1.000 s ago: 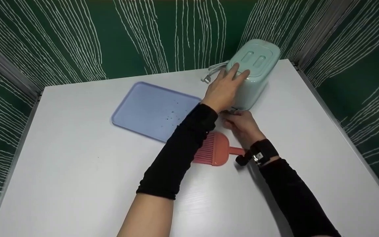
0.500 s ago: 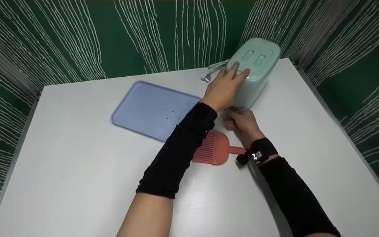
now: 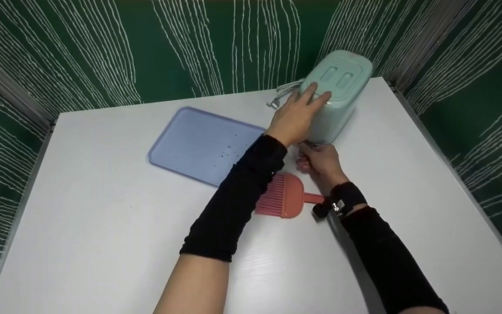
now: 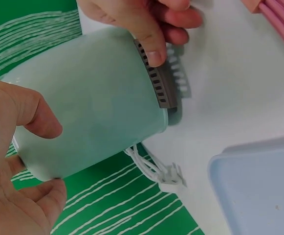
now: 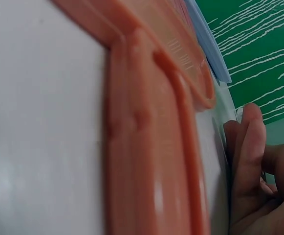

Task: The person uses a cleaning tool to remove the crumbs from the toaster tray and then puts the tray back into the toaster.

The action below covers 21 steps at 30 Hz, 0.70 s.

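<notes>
A mint-green toaster [image 3: 338, 109] stands at the back right of the table, its lid marked with two long ovals. My left hand [image 3: 296, 117] holds its top end, fingers spread over the lid's edge; the left wrist view shows digits on two faces of the body [image 4: 98, 98]. At the base a grey slotted crumb tray [image 4: 162, 90] juts out. My right hand [image 3: 323, 163] grips this tray, one fingertip [image 4: 155, 58] pressed on its slotted face and the other fingers curled. In the right wrist view the right hand [image 5: 254, 181] hides most of the tray.
An orange-red brush [image 3: 293, 198] with pink bristles lies under my left forearm, its handle close to my right wrist. Left of it, a blue tray [image 3: 185, 148] bears dark crumbs. The toaster's white cord and plug [image 3: 273, 104] lie behind my left hand.
My right hand's fingers have shifted slightly toward the toaster's base, with the fingertips now tucked closer against it. The left hand and the toaster stay in place.
</notes>
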### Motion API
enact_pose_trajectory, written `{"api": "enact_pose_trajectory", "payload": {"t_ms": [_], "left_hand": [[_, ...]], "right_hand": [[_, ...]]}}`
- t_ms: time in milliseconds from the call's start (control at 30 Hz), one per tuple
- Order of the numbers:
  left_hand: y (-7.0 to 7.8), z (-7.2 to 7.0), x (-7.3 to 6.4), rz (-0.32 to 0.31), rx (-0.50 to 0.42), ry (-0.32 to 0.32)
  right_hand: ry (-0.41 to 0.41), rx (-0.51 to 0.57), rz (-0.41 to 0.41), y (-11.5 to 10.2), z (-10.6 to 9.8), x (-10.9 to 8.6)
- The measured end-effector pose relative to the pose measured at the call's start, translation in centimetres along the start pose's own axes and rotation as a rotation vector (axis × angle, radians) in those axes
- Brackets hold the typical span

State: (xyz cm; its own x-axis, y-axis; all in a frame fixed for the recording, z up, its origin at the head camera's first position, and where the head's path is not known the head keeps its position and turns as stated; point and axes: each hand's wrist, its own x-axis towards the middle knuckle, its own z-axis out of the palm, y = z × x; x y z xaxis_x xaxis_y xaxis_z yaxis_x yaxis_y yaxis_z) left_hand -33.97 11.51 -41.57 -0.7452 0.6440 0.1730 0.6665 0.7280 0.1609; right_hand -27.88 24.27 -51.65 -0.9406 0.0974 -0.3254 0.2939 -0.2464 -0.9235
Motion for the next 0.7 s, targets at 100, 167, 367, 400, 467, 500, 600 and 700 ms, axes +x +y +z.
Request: {"api": "enact_pose_trajectory", "payload": {"t_ms": [100, 167, 367, 400, 467, 500, 600, 700], "left_hand": [[0.0, 0.1, 0.0, 0.002, 0.004, -0.008], [0.0, 0.2, 0.1, -0.001, 0.004, -0.011], [0.0, 0.4, 0.4, -0.005, 0.008, -0.004], [0.0, 0.5, 0.4, -0.007, 0.01, -0.002], [0.0, 0.5, 0.4, -0.011, 0.015, -0.004], [0.0, 0.5, 0.4, -0.013, 0.015, -0.004], [0.0, 0.5, 0.4, -0.015, 0.009, -0.003], [0.0, 0.5, 0.4, -0.013, 0.007, -0.005]], "right_hand": [[0.012, 0.021, -0.005, 0.2, 0.0, 0.3], [0.019, 0.02, -0.019, 0.3, 0.1, 0.4], [0.031, 0.007, -0.031, 0.5, -0.1, 0.5], [0.029, 0.004, -0.03, 0.6, -0.2, 0.6], [0.029, -0.018, -0.033, 1.0, -0.3, 0.9], [0.027, -0.023, -0.033, 1.1, -0.4, 1.0], [0.041, -0.034, -0.053, 1.4, -0.4, 1.2], [0.06, -0.016, -0.063, 1.4, -0.3, 1.2]]}}
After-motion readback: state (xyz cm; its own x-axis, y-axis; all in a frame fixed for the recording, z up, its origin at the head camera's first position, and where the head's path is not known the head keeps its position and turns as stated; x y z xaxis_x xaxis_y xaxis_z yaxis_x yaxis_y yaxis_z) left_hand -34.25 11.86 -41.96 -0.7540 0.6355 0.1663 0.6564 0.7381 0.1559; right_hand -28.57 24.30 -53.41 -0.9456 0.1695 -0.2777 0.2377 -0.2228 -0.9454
